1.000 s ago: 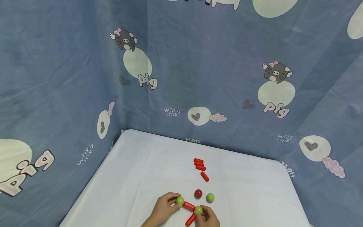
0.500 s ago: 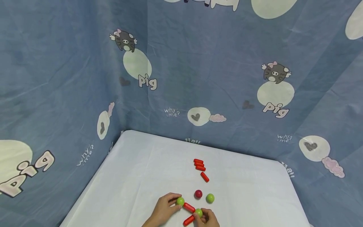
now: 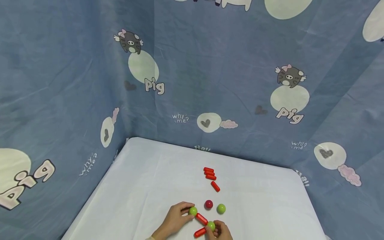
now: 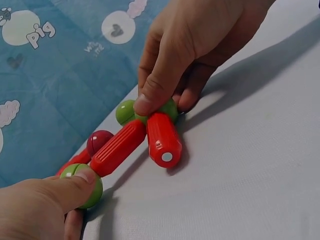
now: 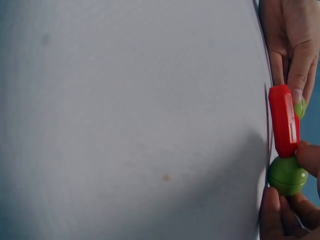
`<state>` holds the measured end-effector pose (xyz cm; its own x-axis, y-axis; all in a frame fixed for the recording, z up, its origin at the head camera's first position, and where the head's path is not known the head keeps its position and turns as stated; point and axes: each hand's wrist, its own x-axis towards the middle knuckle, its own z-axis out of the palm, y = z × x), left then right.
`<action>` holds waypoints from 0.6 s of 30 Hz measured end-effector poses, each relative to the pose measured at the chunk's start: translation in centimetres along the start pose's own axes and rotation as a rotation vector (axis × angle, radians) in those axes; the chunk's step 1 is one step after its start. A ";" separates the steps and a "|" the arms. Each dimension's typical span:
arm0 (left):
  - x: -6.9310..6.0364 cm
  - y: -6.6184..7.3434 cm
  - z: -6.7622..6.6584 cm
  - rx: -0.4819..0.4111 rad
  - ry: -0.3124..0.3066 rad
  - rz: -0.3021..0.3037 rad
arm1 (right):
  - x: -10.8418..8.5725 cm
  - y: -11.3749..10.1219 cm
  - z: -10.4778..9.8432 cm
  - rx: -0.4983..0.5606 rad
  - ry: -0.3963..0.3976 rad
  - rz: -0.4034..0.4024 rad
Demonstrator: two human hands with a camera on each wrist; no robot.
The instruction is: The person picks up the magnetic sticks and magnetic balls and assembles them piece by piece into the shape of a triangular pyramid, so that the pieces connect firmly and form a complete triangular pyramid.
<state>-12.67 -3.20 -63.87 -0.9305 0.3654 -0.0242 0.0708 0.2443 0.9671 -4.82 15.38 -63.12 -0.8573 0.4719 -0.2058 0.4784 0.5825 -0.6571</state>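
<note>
The head view's six-o'clock edge crops the table point(image 3: 255, 216) and the right hand point(image 3: 220, 230), whose fingers point(image 3: 218, 224) partly cover a green ball point(image 3: 211, 225). The right wrist view crops the left hand point(image 5: 294, 42) at one o'clock.

Blue cloth point(image 3: 195, 73) printed with cartoon pigs point(image 3: 289, 76) is hanging around a white table point(image 3: 264, 196), screening it off and hiding what kind of room is lying beyond.

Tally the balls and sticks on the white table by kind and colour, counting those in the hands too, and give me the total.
Red sticks: 6
Green balls: 3
Red ball: 1
Total: 10
</note>
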 end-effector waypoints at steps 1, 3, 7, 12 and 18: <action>0.0 0.0 0.0 0.003 0.000 0.001 | 0.0 -0.1 -0.1 -0.009 0.000 -0.016; 0.1 0.0 0.0 0.004 -0.003 -0.003 | -0.2 -0.3 -0.4 -0.029 -0.013 -0.032; 0.2 -0.1 -0.1 0.013 -0.014 -0.011 | -0.2 -0.8 -0.7 -0.060 -0.035 -0.089; 0.1 -0.1 -0.1 0.007 -0.029 -0.016 | 0.2 -1.4 -0.6 -0.050 -0.031 -0.148; 0.2 -0.3 -0.5 -0.009 -0.048 -0.004 | 0.3 -2.0 -0.5 -0.055 -0.020 -0.116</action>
<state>-13.07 -3.64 -64.00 -0.9123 0.4076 -0.0397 0.0641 0.2378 0.9692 -5.96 14.64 -61.52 -0.9107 0.3866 -0.1457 0.3855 0.6682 -0.6364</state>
